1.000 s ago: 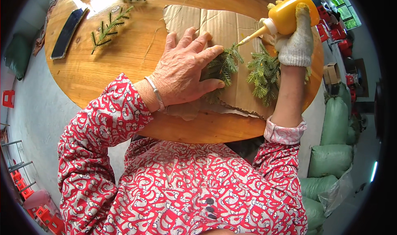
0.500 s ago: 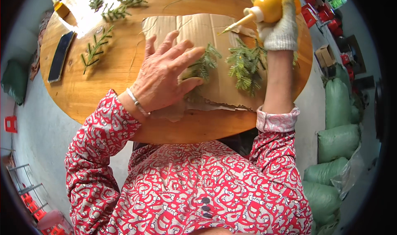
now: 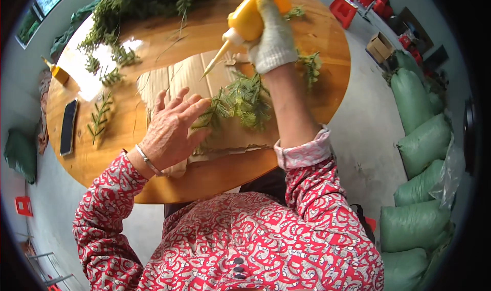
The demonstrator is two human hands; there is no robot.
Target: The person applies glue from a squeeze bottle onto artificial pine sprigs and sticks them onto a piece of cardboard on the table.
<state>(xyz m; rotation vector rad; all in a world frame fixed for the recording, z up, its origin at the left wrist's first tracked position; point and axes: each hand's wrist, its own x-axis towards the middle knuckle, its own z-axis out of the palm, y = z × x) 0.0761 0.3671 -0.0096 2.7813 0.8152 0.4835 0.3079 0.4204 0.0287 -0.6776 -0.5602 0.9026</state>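
While squeezed by right hand (image 3: 273,40): yellow bottle (image 3: 251,15)

bare cardboard (image 3: 179,76) open ahead, foliage pile (image 3: 138,4) behind, phone (image 3: 68,126) far left

green sacks (image 3: 422,142), phone (image 3: 68,126), red stools (image 3: 358,2).

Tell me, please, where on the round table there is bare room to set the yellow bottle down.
Bare wood lies along the table near edge below the cardboard, and between the dark phone and the left hand beside a lone sprig. The far side is crowded with a greenery pile; the cardboard holds sprigs.
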